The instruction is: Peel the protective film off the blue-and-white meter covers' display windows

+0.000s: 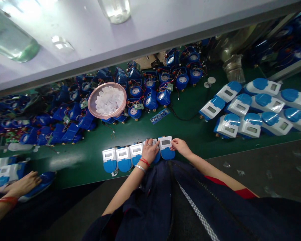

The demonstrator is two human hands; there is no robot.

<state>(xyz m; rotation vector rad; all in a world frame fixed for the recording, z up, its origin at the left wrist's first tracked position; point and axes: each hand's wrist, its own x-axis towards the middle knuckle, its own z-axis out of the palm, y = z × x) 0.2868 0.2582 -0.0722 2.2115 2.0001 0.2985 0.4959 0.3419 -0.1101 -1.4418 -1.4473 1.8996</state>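
Note:
White and blue water meters with small grey displays stand in a row at the front edge of the bench. My left hand (150,151) is over one of them, its fingers curved down around that meter and a fingertip reaching the left side of the rightmost meter (167,152). At the right side of that rightmost meter, my right hand (181,147) has thumb and fingers closed on its edge. To the left of my left hand stand other meters, the nearest a water meter (135,150). The meter under my left hand is mostly hidden.
A pink bowl (90,106) of white plastic pieces stands among many opened blue meter bodies (150,100). Finished-looking meters (228,125) are grouped at right. A blue printed strip (160,115) lies mid-bench. A shelf (145,36) overhangs the back. A co-worker's hand (25,184) is at left.

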